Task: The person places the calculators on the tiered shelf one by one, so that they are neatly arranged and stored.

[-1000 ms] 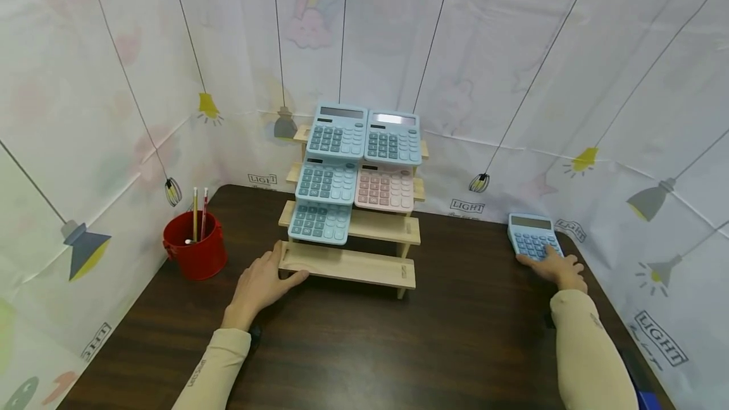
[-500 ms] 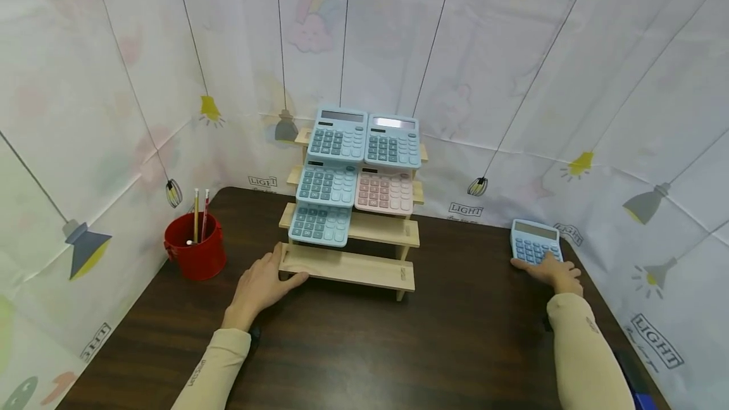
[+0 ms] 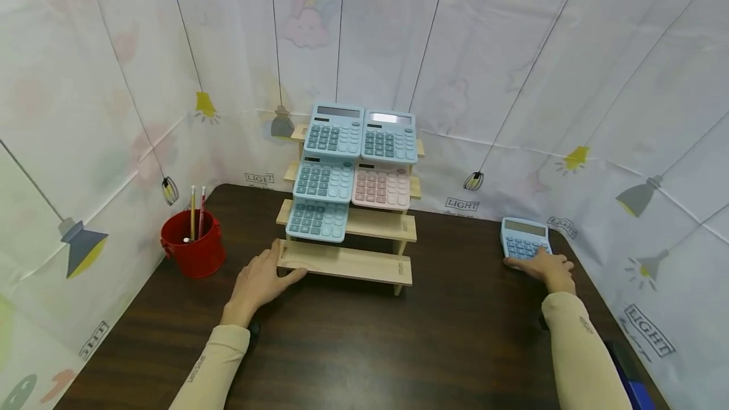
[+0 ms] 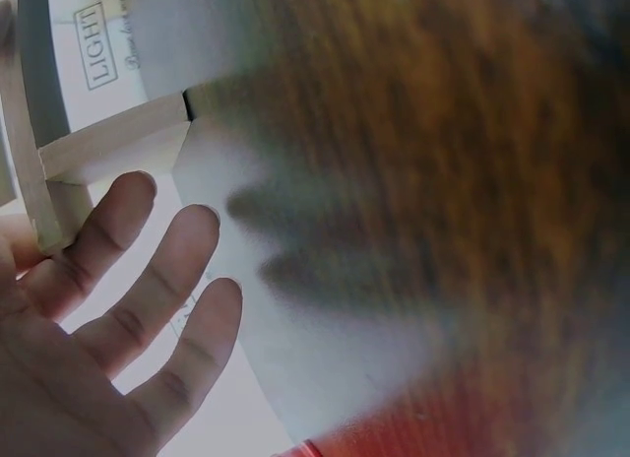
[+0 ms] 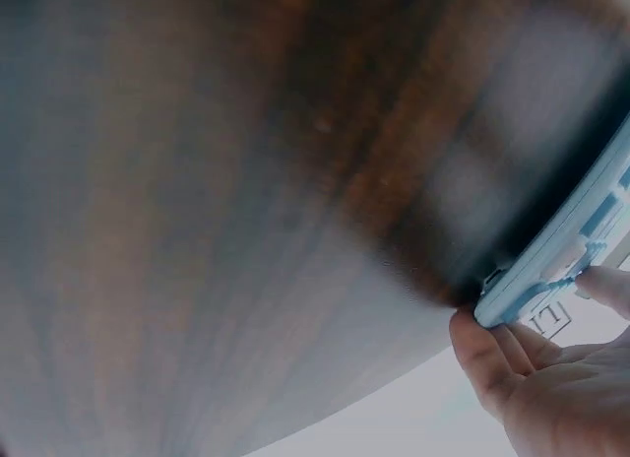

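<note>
A four-step wooden rack (image 3: 345,262) stands on the dark table, carrying a pink calculator (image 3: 381,187) and several blue ones, such as the blue calculator (image 3: 317,221) on the second step from the bottom. My left hand (image 3: 257,285) touches the left end of the lowest step, thumb along its front edge. In the left wrist view its other fingers (image 4: 162,275) spread beside the wood (image 4: 118,137). Far to the right, my right hand (image 3: 545,267) pinches the near edge of another blue calculator (image 3: 524,230), a finger on its keys. The right wrist view shows that calculator's edge (image 5: 556,245) tilted, with fingertips at its corner.
A red bucket (image 3: 196,259) with pencils (image 3: 192,214) stands left of the rack. Printed white cloth (image 3: 455,68) hangs behind and along both sides. A dark and blue object (image 3: 638,391) lies by the right forearm. Table surface (image 3: 450,309) lies between the rack and my right hand.
The right hand and its calculator have come slightly nearer to me. The left hand stays at the rack's end, and the head view has shifted a little.
</note>
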A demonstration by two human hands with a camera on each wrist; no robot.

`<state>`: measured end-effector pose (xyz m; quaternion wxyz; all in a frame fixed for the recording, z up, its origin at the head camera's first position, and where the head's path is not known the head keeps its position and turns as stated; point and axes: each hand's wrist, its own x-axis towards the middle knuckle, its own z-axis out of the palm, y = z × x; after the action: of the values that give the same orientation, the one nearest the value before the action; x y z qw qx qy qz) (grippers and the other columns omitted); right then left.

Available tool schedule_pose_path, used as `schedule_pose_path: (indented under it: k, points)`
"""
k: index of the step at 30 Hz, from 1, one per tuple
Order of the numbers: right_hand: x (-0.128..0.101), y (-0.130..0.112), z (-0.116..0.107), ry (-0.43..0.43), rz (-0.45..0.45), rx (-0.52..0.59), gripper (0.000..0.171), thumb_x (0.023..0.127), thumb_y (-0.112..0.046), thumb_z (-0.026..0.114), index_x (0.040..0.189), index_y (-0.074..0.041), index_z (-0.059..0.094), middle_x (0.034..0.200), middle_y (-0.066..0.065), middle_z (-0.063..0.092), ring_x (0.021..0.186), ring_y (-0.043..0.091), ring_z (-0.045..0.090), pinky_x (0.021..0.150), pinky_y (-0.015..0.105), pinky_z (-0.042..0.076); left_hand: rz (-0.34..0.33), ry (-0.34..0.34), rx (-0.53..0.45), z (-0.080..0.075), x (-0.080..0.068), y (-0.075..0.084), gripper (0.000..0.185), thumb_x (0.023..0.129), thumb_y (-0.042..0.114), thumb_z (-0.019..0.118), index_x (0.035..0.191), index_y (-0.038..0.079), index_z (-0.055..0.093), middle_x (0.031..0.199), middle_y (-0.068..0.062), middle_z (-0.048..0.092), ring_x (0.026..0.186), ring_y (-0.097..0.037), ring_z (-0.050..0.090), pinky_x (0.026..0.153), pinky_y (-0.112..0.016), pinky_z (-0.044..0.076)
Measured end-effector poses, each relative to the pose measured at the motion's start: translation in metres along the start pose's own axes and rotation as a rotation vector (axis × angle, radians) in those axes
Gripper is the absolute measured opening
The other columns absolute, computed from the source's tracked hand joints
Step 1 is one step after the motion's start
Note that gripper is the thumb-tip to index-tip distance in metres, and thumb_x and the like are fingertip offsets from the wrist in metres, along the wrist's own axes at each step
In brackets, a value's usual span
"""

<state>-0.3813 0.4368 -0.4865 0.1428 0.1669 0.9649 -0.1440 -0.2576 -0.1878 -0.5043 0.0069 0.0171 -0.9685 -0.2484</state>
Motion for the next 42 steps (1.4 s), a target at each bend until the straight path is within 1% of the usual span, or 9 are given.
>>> schedule_pose_path:
  k: [5,9,13,16,19,26,30,36,42]
  points:
    - [-0.009,-0.004,0.006,-0.015,-0.032,-0.016,0.129,0.081,-0.078,0.056,0.154,0.012,0.0,0.141,0.059,0.0,0.131,0.074,0.01,0.106,0.082,0.024,-0.001,0.001,0.002,0.0,0.0,-0.001,0.112,0.084,0.079,0.055,0.16,0.003,0.023,0.144,-0.024,0.053,0.122,-0.043,0.058,0.1,-0.06,0.048]
    - [-0.016,-0.006,0.011,-0.012,-0.061,-0.052,0.127,0.08,-0.078,0.057,0.154,0.012,0.005,0.139,0.06,0.005,0.128,0.076,0.016,0.105,0.081,0.026,-0.001,0.0,-0.003,0.0,0.0,-0.002,0.112,0.084,0.08,0.054,0.16,0.004,0.022,0.144,-0.024,0.053,0.122,-0.043,0.058,0.099,-0.06,0.048]
    - [-0.023,-0.007,0.014,-0.001,-0.091,-0.083,0.126,0.08,-0.078,0.056,0.154,0.012,0.007,0.138,0.061,0.007,0.127,0.079,0.016,0.104,0.082,0.026,-0.005,-0.015,-0.006,0.0,0.0,-0.002,0.114,0.083,0.081,0.054,0.16,0.004,0.02,0.148,-0.025,0.05,0.126,-0.044,0.056,0.102,-0.062,0.046]
    - [-0.031,-0.008,0.017,0.0,-0.091,-0.083,0.127,0.08,-0.08,0.056,0.154,0.011,0.007,0.137,0.061,0.01,0.126,0.078,0.019,0.102,0.082,0.028,-0.006,-0.025,-0.008,0.0,0.0,-0.003,0.114,0.083,0.081,0.054,0.16,0.004,0.02,0.149,-0.025,0.048,0.127,-0.044,0.055,0.104,-0.062,0.045]
    - [-0.04,-0.009,0.019,0.003,-0.09,-0.071,0.128,0.078,-0.082,0.056,0.155,0.009,0.007,0.136,0.059,0.014,0.123,0.075,0.025,0.1,0.081,0.032,0.003,-0.025,-0.005,0.0,0.0,-0.003,0.113,0.084,0.08,0.054,0.16,0.004,0.02,0.147,-0.026,0.05,0.125,-0.044,0.056,0.102,-0.062,0.046]
    - [-0.061,-0.015,0.023,0.035,-0.119,-0.067,0.127,0.079,-0.082,0.054,0.156,0.008,0.009,0.135,0.056,0.019,0.12,0.07,0.032,0.098,0.078,0.036,0.014,-0.022,-0.01,0.0,0.001,-0.002,0.115,0.083,0.082,0.051,0.16,0.003,0.019,0.148,-0.026,0.049,0.125,-0.043,0.057,0.1,-0.061,0.048]
    - [-0.073,-0.017,0.026,0.041,-0.123,-0.062,0.127,0.079,-0.082,0.054,0.156,0.007,0.009,0.136,0.054,0.02,0.122,0.07,0.031,0.099,0.078,0.036,0.02,-0.016,-0.014,-0.001,0.001,-0.001,0.115,0.084,0.082,0.051,0.16,0.002,0.019,0.149,-0.026,0.048,0.125,-0.044,0.056,0.101,-0.061,0.047]
    - [-0.098,-0.024,0.029,0.084,-0.18,-0.06,0.123,0.079,-0.081,0.055,0.157,0.005,0.013,0.131,0.052,0.027,0.118,0.068,0.036,0.095,0.077,0.04,0.026,-0.021,-0.007,-0.001,-0.001,0.0,0.115,0.085,0.081,0.051,0.16,0.001,0.019,0.148,-0.028,0.048,0.123,-0.044,0.057,0.099,-0.061,0.048]
    - [-0.118,-0.039,0.03,0.142,-0.232,-0.081,0.122,0.079,-0.083,0.054,0.157,0.003,0.017,0.127,0.047,0.034,0.112,0.063,0.042,0.09,0.073,0.044,0.029,-0.011,-0.007,0.0,-0.001,0.0,0.116,0.083,0.083,0.05,0.16,0.002,0.02,0.147,-0.027,0.049,0.12,-0.043,0.059,0.096,-0.06,0.05]
